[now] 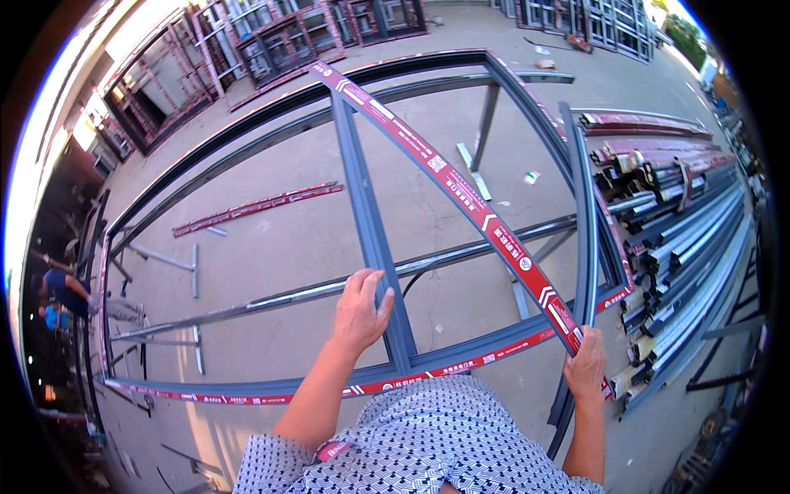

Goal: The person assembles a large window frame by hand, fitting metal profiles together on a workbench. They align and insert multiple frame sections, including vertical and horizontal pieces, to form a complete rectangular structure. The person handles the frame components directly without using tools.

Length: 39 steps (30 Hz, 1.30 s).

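Note:
A large dark grey metal window frame (461,360), edged with red printed film, lies flat on metal supports in front of me. My left hand (362,311) is at its grey crossbar (372,230), fingers stretched out and thumb apart; its fingertips seem to touch the bar. With my right hand (586,366) I grip the near end of a long metal profile (473,202) covered in red printed film. This profile slants across the frame up to the crossbar's far end. A bare grey profile (586,206) lies over the frame's right side, passing close by my right hand.
On the right, many grey and red-filmed profiles (691,222) are stacked. Two red-filmed strips (255,210) lie on the concrete floor beyond the frame. Assembled frames (271,41) stand at the back. Another person (70,288) is at the far left.

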{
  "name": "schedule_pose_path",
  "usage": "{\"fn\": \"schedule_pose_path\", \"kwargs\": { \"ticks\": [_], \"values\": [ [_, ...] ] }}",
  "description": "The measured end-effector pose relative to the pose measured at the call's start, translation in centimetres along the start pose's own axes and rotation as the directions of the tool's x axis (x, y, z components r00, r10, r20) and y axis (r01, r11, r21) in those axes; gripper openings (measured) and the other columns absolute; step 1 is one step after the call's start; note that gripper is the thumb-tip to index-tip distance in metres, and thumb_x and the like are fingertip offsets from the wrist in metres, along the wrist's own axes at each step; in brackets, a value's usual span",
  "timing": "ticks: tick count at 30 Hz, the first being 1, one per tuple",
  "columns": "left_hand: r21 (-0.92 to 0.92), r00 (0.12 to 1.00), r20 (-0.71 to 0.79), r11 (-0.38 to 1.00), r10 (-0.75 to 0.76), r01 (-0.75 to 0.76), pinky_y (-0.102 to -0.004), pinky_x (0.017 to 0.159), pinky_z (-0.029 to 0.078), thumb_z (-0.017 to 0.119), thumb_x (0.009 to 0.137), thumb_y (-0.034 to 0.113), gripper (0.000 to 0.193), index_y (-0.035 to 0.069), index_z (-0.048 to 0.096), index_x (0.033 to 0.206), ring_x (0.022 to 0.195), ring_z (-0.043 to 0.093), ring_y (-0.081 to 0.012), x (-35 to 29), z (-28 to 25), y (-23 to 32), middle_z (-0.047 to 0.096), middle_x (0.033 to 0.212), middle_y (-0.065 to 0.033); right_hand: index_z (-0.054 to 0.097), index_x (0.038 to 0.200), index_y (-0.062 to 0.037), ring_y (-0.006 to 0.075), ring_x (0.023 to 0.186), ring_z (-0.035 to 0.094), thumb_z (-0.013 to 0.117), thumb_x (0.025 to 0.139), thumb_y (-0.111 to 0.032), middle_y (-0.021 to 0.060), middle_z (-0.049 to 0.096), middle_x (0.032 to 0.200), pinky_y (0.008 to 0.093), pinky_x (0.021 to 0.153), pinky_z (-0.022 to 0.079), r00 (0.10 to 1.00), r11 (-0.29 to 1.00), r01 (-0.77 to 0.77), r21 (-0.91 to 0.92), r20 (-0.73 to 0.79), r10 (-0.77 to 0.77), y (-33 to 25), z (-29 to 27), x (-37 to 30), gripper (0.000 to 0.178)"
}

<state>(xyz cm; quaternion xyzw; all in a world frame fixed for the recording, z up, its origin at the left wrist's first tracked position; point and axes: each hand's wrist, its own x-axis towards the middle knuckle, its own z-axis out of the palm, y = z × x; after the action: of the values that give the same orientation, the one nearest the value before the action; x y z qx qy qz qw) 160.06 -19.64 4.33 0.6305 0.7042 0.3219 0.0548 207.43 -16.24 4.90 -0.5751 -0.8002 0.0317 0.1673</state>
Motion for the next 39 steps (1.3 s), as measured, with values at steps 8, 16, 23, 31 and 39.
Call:
{"fn": "schedule_pose_path", "kwargs": {
  "ticks": [8,16,23,31,39],
  "values": [
    [0.191,0.974,-0.136,0.970,0.180,-0.153,-0.0477,0.118,0.047,0.081,0.093,0.013,0.068,0.005,0.052,0.154,0.140,0.054,-0.0364,2.9,-3.4,-0.3,0.054,0.150,-0.0168,0.049,0.132,-0.0016,0.0474,0.109,0.063,0.081,0.068,0.011,0.0229,0.060,0.115,0.0559,0.088,0.054,0.965,0.964,0.262,0.033,0.000,-0.263,-0.8,1.2,1.1,0.073],
    [0.009,0.950,-0.309,0.999,-0.036,0.040,-0.0474,0.120,0.045,0.080,0.096,0.020,0.074,-0.003,0.044,0.157,0.143,0.052,-0.0370,1.7,-1.3,-1.6,0.052,0.152,-0.0231,0.052,0.132,-0.0023,0.0451,0.109,0.064,0.083,0.068,0.007,0.0212,0.060,0.115,0.0534,0.089,0.055,0.951,0.951,0.303,0.053,0.047,-0.306,-3.5,2.8,1.8,0.072],
    [-0.703,0.809,0.234,0.482,-0.539,0.524,-0.0429,0.111,0.053,0.073,0.106,0.045,0.094,-0.012,0.024,0.162,0.127,0.066,-0.0281,0.3,3.1,1.7,0.065,0.137,-0.0219,0.057,0.134,-0.0010,0.0404,0.108,0.065,0.087,0.074,-0.001,0.0194,0.060,0.116,0.0486,0.088,0.057,0.953,0.947,0.302,0.110,0.006,-0.304,-13.4,6.0,4.6,0.067],
    [-0.852,0.681,0.256,0.172,-0.686,0.494,-0.0320,0.072,0.062,0.082,0.101,0.034,0.083,-0.008,0.031,0.151,0.091,0.069,-0.0143,3.0,6.6,0.7,0.063,0.110,-0.0102,0.059,0.136,0.0025,0.0386,0.105,0.064,0.084,0.085,-0.012,0.0189,0.060,0.117,0.0468,0.085,0.057,0.886,0.869,0.464,0.175,-0.084,-0.456,-19.6,7.5,5.9,0.059],
    [-0.855,0.718,0.150,0.275,-0.680,0.439,-0.0313,0.075,0.051,0.075,0.098,0.021,0.050,-0.004,0.050,0.134,0.086,0.055,-0.0103,7.8,4.9,-3.9,0.057,0.101,-0.0024,0.056,0.141,0.0007,0.0435,0.107,0.066,0.071,0.098,-0.010,0.0232,0.066,0.121,0.0519,0.088,0.056,0.897,0.869,0.335,0.365,0.160,-0.413,-18.8,8.4,5.6,0.047]
  ]
}}
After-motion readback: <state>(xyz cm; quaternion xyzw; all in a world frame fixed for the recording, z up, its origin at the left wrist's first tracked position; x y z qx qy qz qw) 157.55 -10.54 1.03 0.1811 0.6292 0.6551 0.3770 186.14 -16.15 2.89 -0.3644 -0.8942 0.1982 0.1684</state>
